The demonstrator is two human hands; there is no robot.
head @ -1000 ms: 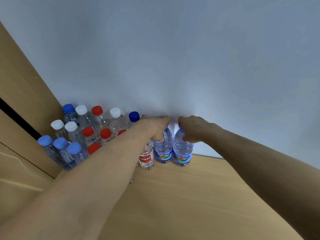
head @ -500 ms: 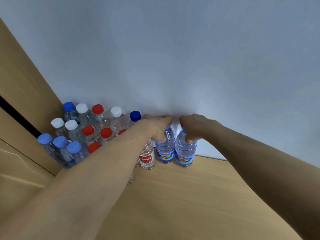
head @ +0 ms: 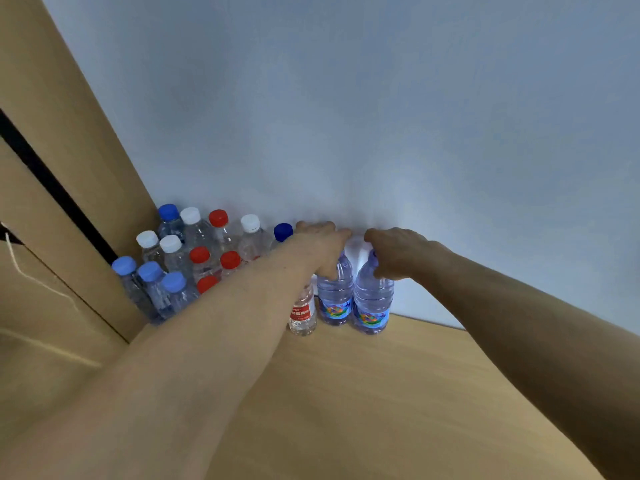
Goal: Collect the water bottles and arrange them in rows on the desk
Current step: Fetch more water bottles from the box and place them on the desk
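Nearest the camera was a bare stretch of light-wood desk (head: 398, 410), with both forearms reaching across it toward the back edge. The left forearm (head: 194, 358) came in from the lower left and blocked part of the bottle pile. The right forearm (head: 519, 323) came in from the right.

Further out, two matching bottles with a purplish tint and colourful labels stood upright side by side, pretty much touching, near the back edge of the desk. The left hand (head: 322, 244) sat on top of the left tinted bottle (head: 335, 301), its fingers (head: 329, 270) curled down around the neck, so the cap was hidden. The right hand (head: 398, 252) had the same kind of grip on the right tinted bottle (head: 372, 306), fingers (head: 382, 271) wrapped over the top. Both bases looked to be resting on the desk.

Just left of that pair stood a smaller clear red-label bottle (head: 302, 315), upright, its top hidden behind the left wrist.

Past the left arm, the other bottles were bunched into the corner in rough rows. There were light-blue-capped bottles (head: 149, 271) in front, red-capped bottles (head: 200, 254) in the middle and white-capped bottles (head: 170, 243) further back. One dark-blue cap (head: 283, 232) showed right beside the left hand. The whole bunch was pushed up against a wooden side panel (head: 69, 133), and a thin white cord (head: 34, 278) trailed across the lower part of the panel. Behind everything was a plain pale blue-grey wall (head: 381, 116).
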